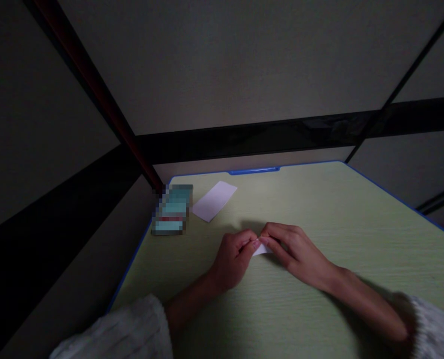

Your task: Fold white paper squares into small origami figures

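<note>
Between my two hands is a small piece of white paper (262, 250), mostly covered by the fingers. My left hand (235, 257) pinches its left side with thumb and curled fingers. On the other side, my right hand (292, 249) pinches it too, thumb against the fingers. The fingertips of both hands meet at the paper's upper edge, just above the tabletop. How the paper is folded under the fingers cannot be made out.
A white rectangular sheet of paper (215, 201) lies farther back on the pale wooden table (337, 209). Left of it, at the table's edge, is a blurred phone-like device (173, 209). A blue tray ledge (254, 171) runs along the back edge, before a panelled wall (244, 65).
</note>
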A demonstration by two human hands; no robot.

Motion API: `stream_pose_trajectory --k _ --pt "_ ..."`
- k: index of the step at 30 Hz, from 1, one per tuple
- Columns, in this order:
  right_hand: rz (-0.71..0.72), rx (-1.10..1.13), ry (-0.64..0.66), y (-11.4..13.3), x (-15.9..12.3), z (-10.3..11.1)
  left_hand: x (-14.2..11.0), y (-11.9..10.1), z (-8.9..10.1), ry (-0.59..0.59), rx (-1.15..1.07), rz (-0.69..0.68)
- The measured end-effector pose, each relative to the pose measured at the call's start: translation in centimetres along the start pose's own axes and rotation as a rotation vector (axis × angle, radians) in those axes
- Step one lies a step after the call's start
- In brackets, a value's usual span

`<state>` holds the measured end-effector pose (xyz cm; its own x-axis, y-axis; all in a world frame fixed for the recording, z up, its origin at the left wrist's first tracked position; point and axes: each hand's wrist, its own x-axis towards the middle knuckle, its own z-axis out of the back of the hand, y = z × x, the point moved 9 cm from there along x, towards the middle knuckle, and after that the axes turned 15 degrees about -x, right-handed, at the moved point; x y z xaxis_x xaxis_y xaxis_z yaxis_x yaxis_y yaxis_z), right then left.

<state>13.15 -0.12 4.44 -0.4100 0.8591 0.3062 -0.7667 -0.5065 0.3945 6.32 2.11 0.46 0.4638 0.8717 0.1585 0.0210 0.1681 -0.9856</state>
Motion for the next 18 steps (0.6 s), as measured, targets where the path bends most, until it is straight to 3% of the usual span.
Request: stream_pose_trajectory --k 5,10,14,18 --pt "-0.001 0.005 -0.136 0.0 -0.2 0.7 0.2 -0.7 -0.1 -0.005 -0.001 -0.037" --pt "-0.182 0.119 -0.048 -1.9 0.3 0.3 0.2 0.6 0.6 -0.094 -0.114 0.072" --pt "-0.206 0.138 0.015 -2.3 0.4 0.0 0.2 1.2 1.1 -0.138 -0.192 0.112" --pt "-0.243 0.109 -0.042 -2.8 0.1 0.4 0.5 1.5 0.7 -0.111 -0.248 0.118"
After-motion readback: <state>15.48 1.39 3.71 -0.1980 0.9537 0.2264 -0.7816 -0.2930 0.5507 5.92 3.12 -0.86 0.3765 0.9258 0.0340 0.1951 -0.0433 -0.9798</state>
